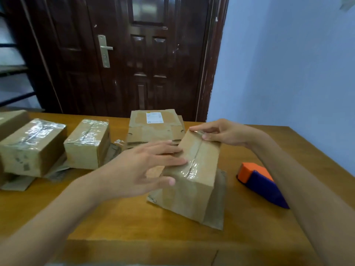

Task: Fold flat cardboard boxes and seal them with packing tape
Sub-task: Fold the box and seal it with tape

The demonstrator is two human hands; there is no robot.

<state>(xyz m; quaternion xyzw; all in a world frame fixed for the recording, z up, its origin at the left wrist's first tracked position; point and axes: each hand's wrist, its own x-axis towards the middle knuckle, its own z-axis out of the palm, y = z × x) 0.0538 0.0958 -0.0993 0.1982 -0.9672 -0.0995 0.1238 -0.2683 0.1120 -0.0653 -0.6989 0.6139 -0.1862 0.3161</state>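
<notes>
- Cardboard box [194,169]: stands on the wooden table [119,223], centre; its taped seam runs away from the viewer, near-left to far-right.
- Left hand [142,169]: fingers straight, pressing the tape at the near end.
- Right hand [221,132]: pinches the tape at the far edge.
- Tape dispenser [261,184]: lies right of the box, nearer the right hand.

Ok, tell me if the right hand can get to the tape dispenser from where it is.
Probably yes. The tape dispenser lies on bare table beside the box, under the right forearm; the right hand must first release the box's far edge.
</notes>
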